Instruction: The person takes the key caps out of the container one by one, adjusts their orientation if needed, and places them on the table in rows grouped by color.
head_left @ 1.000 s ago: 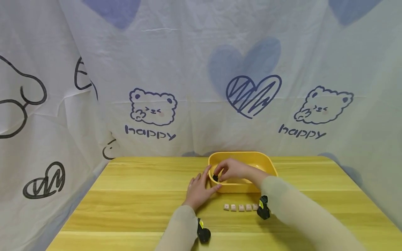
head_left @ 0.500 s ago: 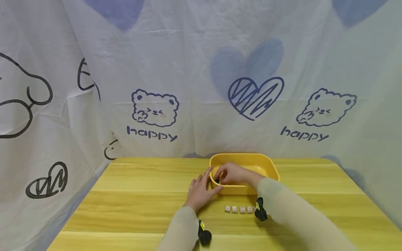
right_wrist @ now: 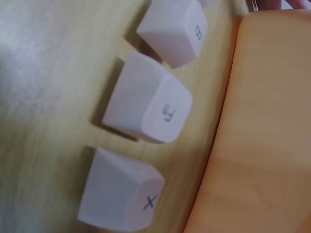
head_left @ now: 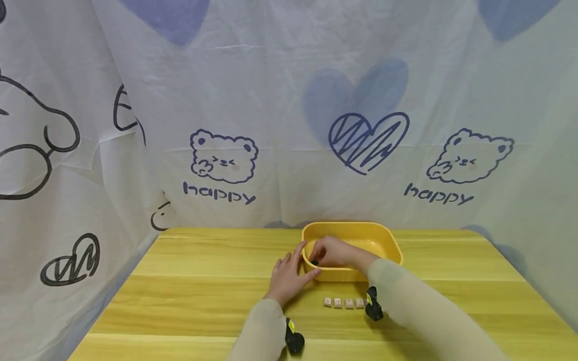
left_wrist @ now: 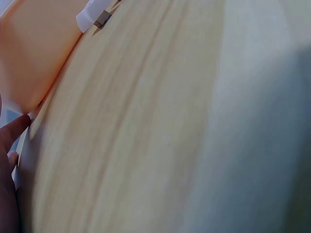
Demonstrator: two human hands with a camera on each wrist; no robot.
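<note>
A yellow plastic tub [head_left: 356,275] stands near the back of the table. My left hand [head_left: 285,281] rests against its left end, index finger along the rim and thumb touching the near left corner, fingers mostly straight. Inside the tub, at that same corner, my right hand [head_left: 333,251] pinches a small black object [head_left: 314,262], mostly hidden by the fingers and rim, so its kind is unclear. In front of the tub lies a row of pale keycaps [head_left: 349,303]; one keycap [right_wrist: 121,194] bears an X in the right wrist view.
The wooden table [head_left: 194,296] extends to both sides of the tub. A white printed curtain [head_left: 289,190] hangs directly behind its back edge. Wrist cameras [head_left: 374,304] are strapped to both sleeves, the right one beside the keycap row.
My right hand has lowered a little into the tub with the black object, which is now more hidden. The left hand keeps its place at the tub's left end.
</note>
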